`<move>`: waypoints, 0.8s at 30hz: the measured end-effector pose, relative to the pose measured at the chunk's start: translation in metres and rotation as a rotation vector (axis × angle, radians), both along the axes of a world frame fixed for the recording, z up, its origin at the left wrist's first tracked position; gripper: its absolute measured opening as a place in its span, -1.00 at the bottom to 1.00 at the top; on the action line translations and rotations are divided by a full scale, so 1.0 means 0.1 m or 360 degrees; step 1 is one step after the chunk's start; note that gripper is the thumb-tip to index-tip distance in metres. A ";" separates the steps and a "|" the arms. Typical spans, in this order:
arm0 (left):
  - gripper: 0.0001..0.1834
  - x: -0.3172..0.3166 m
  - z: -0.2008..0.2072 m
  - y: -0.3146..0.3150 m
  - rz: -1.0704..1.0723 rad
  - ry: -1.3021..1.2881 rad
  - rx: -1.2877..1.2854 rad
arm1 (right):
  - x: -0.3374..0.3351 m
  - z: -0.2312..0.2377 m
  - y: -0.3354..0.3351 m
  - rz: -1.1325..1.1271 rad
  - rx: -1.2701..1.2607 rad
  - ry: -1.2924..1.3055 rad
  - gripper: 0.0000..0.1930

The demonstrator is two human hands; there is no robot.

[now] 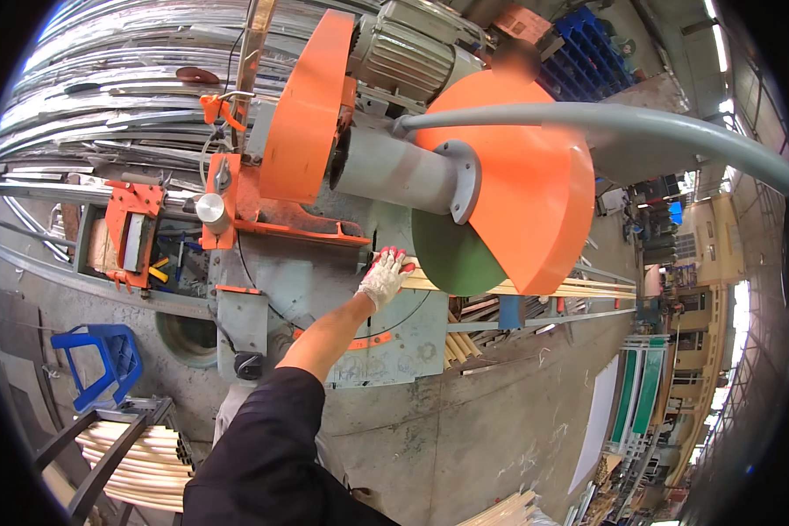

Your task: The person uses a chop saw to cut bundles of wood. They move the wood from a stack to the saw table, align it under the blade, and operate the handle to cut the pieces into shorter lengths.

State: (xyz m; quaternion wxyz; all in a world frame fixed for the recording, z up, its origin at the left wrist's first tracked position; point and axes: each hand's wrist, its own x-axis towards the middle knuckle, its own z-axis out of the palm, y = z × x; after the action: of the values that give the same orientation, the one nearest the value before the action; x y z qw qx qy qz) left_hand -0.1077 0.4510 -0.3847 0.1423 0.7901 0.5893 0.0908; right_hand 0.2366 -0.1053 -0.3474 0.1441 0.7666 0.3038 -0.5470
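My left hand [386, 279], in a pale work glove with red fingertips, reaches onto the grey table [324, 285] of a large cut-off saw. Its fingers curl over the near ends of several long cream tubes [579, 290], which run off to the right beneath the blade. The green round blade [451, 254] hangs just right of the hand, partly covered by an orange guard [517, 167]. A long grey lever [605, 116] curves from the saw head to the right edge. My right hand does not show.
An orange belt cover [307, 105] and a motor [408, 53] stand behind the blade. Metal bars [123, 105] fill the upper left. A blue plastic stool [101, 358] and a rack of cream tubes [136, 465] are at the lower left; more tubes lie at the bottom.
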 end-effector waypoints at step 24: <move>-0.61 -3.88 0.28 -2.51 0.0669 0.0170 0.0088 | -1.48 -0.33 2.29 0.0431 0.0321 0.0514 -0.76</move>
State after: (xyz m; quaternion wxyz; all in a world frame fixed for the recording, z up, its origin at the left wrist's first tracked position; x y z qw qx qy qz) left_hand -0.4956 0.1996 -0.3566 0.0670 0.6572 0.7450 0.0924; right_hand 0.0884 0.1233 -0.3804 0.0882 0.6318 0.4762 -0.6052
